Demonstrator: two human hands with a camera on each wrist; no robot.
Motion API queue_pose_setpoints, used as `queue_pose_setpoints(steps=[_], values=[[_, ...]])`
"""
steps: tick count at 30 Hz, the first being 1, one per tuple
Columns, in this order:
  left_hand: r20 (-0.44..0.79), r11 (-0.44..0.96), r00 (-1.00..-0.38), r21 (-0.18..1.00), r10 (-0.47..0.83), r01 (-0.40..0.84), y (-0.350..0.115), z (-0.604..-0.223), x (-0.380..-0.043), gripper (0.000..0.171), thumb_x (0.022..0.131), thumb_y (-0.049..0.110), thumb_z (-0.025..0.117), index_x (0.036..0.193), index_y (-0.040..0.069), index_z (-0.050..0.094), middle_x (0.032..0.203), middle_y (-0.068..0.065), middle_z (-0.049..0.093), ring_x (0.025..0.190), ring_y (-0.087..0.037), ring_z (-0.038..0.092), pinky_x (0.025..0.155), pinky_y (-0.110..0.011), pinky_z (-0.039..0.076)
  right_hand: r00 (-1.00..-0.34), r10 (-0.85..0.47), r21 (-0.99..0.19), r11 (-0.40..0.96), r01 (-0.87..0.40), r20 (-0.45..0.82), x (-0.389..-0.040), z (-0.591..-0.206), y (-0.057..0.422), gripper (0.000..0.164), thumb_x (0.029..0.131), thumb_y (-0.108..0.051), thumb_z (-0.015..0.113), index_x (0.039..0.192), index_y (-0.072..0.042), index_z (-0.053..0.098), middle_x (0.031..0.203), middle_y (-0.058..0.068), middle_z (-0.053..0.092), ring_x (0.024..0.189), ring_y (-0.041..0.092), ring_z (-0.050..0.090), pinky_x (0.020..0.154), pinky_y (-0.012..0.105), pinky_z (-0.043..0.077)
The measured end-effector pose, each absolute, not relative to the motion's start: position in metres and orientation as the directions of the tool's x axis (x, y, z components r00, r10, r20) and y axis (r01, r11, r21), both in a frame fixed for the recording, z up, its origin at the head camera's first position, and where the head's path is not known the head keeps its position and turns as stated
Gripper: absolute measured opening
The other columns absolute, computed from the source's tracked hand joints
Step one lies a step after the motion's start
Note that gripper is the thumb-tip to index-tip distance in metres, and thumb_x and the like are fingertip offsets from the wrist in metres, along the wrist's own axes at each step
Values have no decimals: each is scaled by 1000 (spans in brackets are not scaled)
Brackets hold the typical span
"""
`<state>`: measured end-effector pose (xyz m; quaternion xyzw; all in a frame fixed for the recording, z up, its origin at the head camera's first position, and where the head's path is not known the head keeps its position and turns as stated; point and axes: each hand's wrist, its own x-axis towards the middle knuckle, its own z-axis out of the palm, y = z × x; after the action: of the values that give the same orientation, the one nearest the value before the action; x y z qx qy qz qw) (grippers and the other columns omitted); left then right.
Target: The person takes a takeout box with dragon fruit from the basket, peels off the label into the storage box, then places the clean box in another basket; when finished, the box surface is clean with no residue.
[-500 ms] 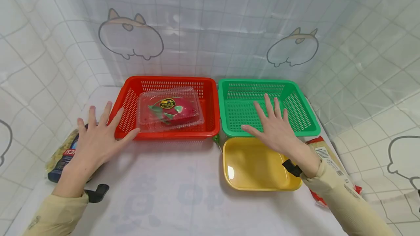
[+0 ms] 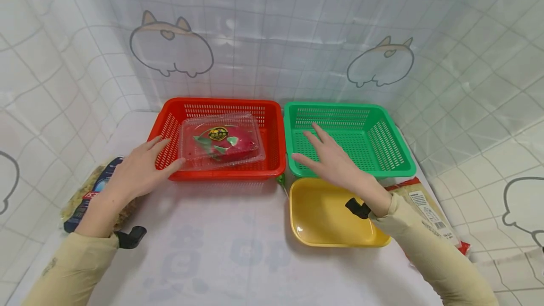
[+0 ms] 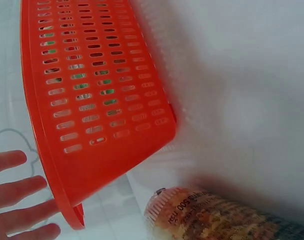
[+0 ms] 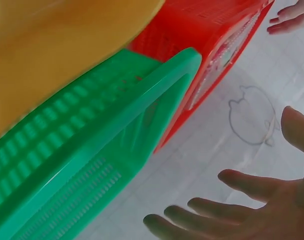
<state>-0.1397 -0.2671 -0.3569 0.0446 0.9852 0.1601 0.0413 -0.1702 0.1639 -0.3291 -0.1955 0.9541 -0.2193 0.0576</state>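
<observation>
A clear plastic box of dragon fruit is seated in a red basket, between left hand and right hand, both empty, fingers apart. The thin shell is judged slick, easily dented, best gripped by opposite edges. Its black label is barely legible; "500" is printed on a bag.

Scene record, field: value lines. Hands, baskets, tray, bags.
left hand: holds nothing, near red basket
right hand: holds nothing, near green basket
red basket: holds clear box with pink fruit inside
green basket: right of red basket
yellow tray: in front of green basket
left bag: partly hidden behind left hand
right bag: right of yellow tray
</observation>
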Motion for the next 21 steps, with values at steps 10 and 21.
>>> queue_pose_setpoints(steps=[10, 21], values=[[-161, 881, -984, 473, 75, -10, -275, -348, -161, 76, 101, 50, 48, 152, -5, 31, 139, -39, 46, 117, -51, 50, 89, -63, 50, -901, -434, -556, 755, -347, -28, -189, -328, 128, 63, 99, -48, 56, 148, -9, 45, 156, 11, 39, 141, 31, 38, 112, 52, 39], [-269, 837, -958, 544, 103, -63, -276, -340, -183, 76, 102, 47, 48, 152, -6, 29, 147, -34, 38, 128, -50, 42, 97, -62, 46, -890, -452, -664, 685, -299, -66, -209, -331, 97, 54, 99, -41, 59, 144, -11, 50, 144, 8, 52, 125, 31, 52, 97, 45, 50]])
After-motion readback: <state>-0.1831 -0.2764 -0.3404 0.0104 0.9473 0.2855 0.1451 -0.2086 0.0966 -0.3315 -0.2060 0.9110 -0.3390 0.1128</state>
